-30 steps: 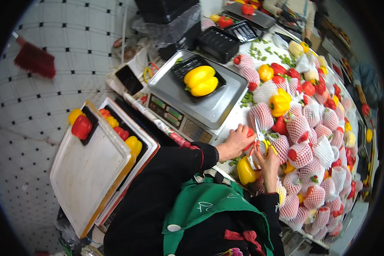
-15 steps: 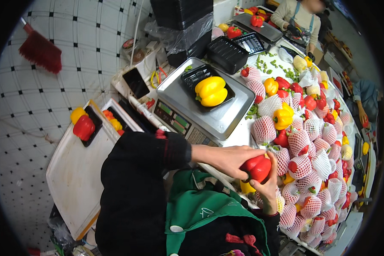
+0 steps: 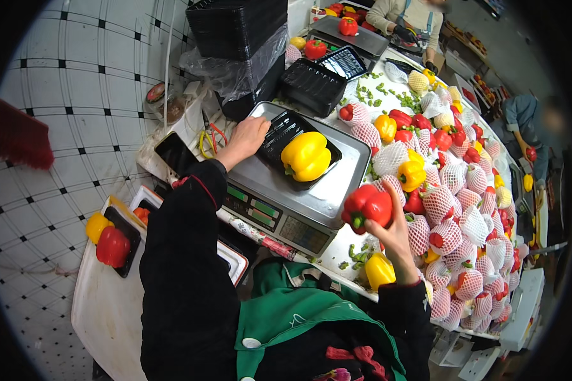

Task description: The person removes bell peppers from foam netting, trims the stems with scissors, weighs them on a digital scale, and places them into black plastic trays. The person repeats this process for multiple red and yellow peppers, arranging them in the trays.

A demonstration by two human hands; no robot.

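My left hand [image 3: 246, 139] rests on the near left edge of a black tray [image 3: 278, 133] that sits on a steel weighing scale [image 3: 337, 187]. A yellow bell pepper [image 3: 306, 156] lies in that tray. My right hand [image 3: 395, 230] holds a red bell pepper [image 3: 366, 206] by its lower side, just right of the scale's platform and above the table edge. Another yellow pepper [image 3: 379, 269] lies on the table under my right wrist.
A heap of red and yellow peppers in white foam nets [image 3: 464, 209] fills the table to the right. Stacked black trays [image 3: 238, 25] stand behind the scale. A white crate lid [image 3: 102, 311] at left carries a tray with a red and yellow pepper [image 3: 112, 244]. Other people work at the far end.
My left hand let go of the red pepper and reached forward to the black tray on the scale. My right hand now holds the red pepper, raised beside the scale.
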